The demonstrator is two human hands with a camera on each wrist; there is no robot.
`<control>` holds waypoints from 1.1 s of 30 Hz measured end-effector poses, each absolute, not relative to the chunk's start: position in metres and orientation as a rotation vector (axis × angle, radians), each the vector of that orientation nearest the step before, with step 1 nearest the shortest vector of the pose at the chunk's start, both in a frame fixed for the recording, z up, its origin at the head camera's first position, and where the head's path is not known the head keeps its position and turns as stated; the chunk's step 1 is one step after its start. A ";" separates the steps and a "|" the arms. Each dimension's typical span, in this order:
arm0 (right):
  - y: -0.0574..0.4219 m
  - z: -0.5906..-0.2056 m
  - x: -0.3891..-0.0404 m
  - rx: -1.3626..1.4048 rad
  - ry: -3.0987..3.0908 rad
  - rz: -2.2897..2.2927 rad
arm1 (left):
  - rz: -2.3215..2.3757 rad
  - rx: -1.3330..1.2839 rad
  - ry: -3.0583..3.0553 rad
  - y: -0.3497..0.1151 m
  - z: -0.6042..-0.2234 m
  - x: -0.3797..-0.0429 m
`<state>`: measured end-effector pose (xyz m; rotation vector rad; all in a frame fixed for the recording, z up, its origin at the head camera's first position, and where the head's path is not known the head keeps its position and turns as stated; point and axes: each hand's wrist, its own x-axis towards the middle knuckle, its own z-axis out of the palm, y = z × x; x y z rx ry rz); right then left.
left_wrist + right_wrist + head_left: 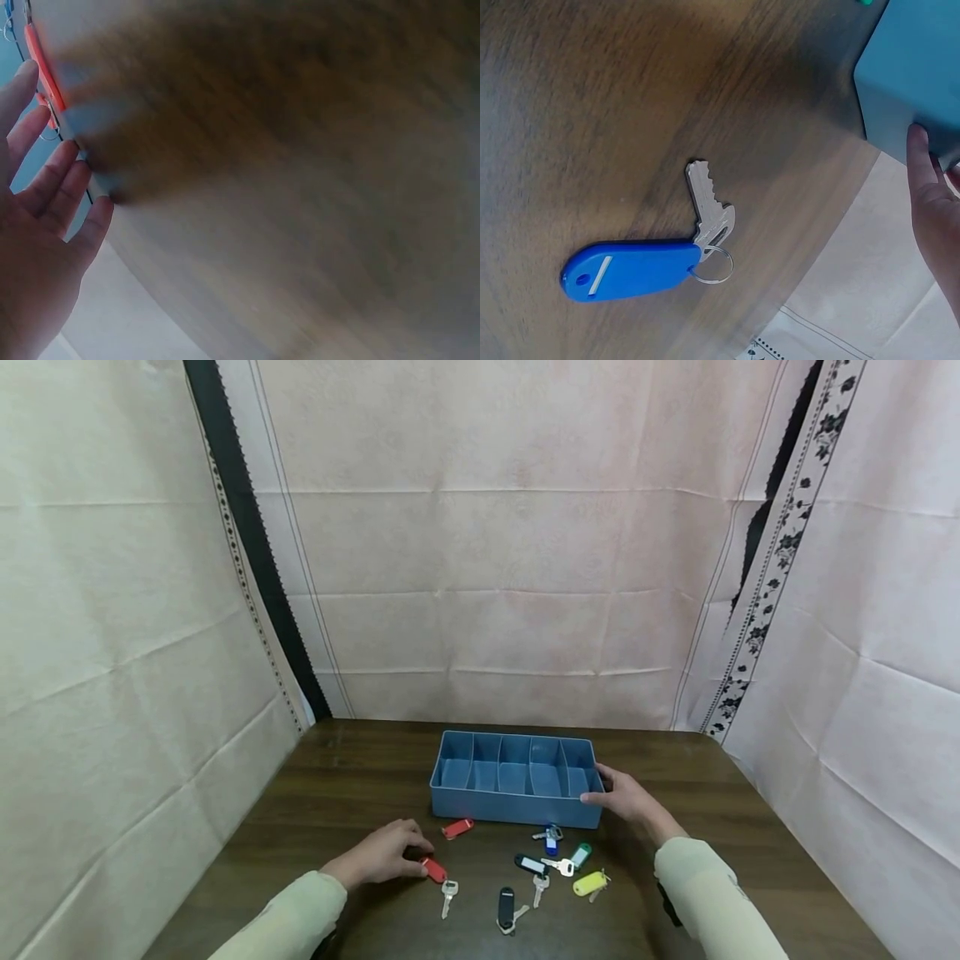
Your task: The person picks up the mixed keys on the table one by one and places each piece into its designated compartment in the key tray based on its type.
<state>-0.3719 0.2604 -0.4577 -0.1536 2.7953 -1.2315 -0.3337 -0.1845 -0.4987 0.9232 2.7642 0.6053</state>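
Note:
My left hand (386, 853) is at a red key tag (434, 870) with a silver key (449, 897) on the table. Its thumb and fingertips are close about the tag; in the left wrist view the left hand (49, 225) has its fingers spread beside the red tag (45, 69). At the right end of a blue box (495, 806) with several compartments, my right hand (628, 797) holds the corner, thumb on the front wall, fingers at the end. A blue key tag (634, 270) with a key (709, 206) lies below the right wrist.
Another red tag (457, 829) lies before the box. Farther right are keys with a blue tag (551, 842), a black tag (531, 864), a green tag (581, 856), a yellow tag (590, 883) and another black tag (506, 906). Cloth (517, 568) hangs behind the brown table (360, 777).

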 end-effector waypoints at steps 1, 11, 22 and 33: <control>0.261 -0.458 -0.372 -0.156 2.795 -1.233 | 0.603 0.927 2.765 -0.184 -0.499 -0.334; 0.264 -0.463 -0.377 -0.151 2.770 -1.265 | 0.553 0.955 2.806 -0.180 -0.502 -0.334; 0.263 -0.463 -0.377 -0.145 2.762 -1.281 | 0.545 0.915 2.804 -0.179 -0.500 -0.333; 0.263 -0.462 -0.375 -0.154 2.748 -1.296 | 0.533 1.061 2.783 -0.164 -0.499 -0.326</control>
